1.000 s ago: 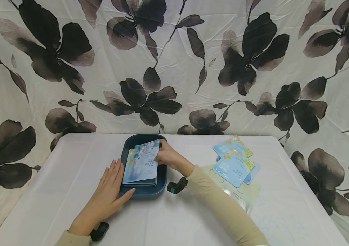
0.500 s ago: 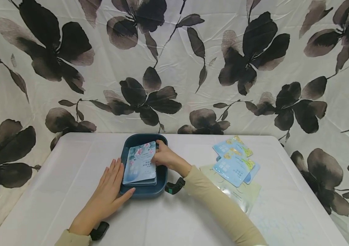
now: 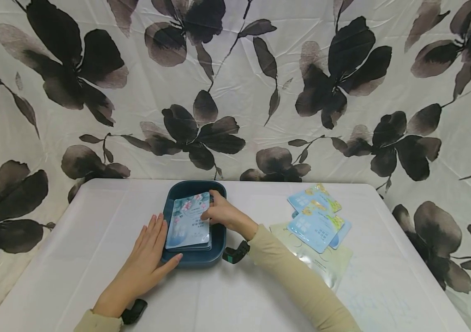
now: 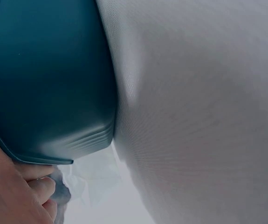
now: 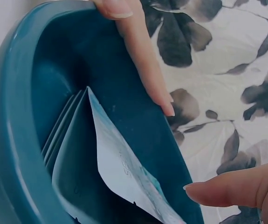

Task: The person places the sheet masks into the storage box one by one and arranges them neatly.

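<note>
My right hand [image 3: 229, 213] reaches over the right side of the dark blue plastic bin [image 3: 195, 260]. Its thumb lies over the edge of a blue, flower-printed sheet mask packet [image 3: 189, 216], while the other fingers are at the packet's far right edge. The right wrist view shows that packet [image 5: 120, 158] raised and slightly bent above several others in the bin, with the right thumb [image 5: 222, 186] near it. My left hand [image 3: 144, 258] rests along the bin's left rim, fingers straight and thumb on the near left corner.
To the right on the white table [image 3: 106, 207] lies a loose pile of blue and yellow sheet mask packets [image 3: 314, 226]. Under them is a pale green packet [image 3: 330, 265], partly behind the right sleeve. A floral cloth [image 3: 260, 92] hangs behind the table.
My right hand has moved slightly left with the flower-printed packet, which now lies more squarely over the stack. The left hand stays where it was.
</note>
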`<state>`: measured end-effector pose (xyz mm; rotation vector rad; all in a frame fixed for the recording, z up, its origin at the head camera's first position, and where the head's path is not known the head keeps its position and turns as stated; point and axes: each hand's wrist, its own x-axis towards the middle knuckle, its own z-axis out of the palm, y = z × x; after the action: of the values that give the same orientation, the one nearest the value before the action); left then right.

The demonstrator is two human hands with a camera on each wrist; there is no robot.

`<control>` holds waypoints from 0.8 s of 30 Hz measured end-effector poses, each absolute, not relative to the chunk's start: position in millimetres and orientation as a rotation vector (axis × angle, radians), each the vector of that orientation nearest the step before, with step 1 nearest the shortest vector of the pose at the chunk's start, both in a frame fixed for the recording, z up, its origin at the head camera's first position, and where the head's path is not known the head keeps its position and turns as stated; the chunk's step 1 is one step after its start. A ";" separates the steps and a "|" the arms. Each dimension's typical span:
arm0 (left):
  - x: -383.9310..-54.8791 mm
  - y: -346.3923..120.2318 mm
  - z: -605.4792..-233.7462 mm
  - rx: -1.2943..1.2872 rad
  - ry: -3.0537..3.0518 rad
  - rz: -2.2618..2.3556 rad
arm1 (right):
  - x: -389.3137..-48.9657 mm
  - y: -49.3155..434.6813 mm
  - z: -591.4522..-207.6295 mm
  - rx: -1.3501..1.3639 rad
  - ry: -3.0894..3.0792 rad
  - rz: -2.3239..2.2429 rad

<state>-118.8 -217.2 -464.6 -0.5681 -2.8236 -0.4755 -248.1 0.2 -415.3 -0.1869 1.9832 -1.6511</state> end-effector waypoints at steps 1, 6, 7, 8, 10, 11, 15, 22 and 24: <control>-118.8 -217.2 -464.5 -0.569 -2.822 -0.475 | -248.2 0.2 -415.5 -0.188 1.983 -1.652; -118.4 -216.8 -463.9 -0.571 -2.819 -0.483 | -247.9 0.5 -416.6 -0.186 1.980 -1.670; -118.3 -216.7 -463.8 -0.570 -2.820 -0.487 | -247.6 0.6 -416.7 -0.186 1.986 -1.670; -118.2 -216.6 -463.8 -0.569 -2.823 -0.487 | -247.5 0.6 -417.0 -0.187 1.988 -1.672; -118.2 -216.6 -463.6 -0.566 -2.830 -0.491 | -246.9 0.5 -417.9 -0.190 2.008 -1.667; -118.3 -216.6 -463.6 -0.564 -2.832 -0.490 | -246.5 0.3 -418.3 -0.193 2.017 -1.666; -118.7 -216.5 -463.7 -0.560 -2.834 -0.491 | -244.3 -0.7 -419.3 -0.212 2.024 -1.696; -119.1 -216.5 -465.1 -0.549 -2.840 -0.472 | -239.9 -1.7 -416.7 -0.192 2.025 -1.720; -119.0 -216.4 -465.3 -0.548 -2.842 -0.475 | -239.2 -1.8 -416.5 -0.188 2.023 -1.727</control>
<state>-119.0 -216.4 -465.3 -0.5480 -2.8424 -0.4751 -239.2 -1.8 -416.5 -0.1884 2.0226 -1.7267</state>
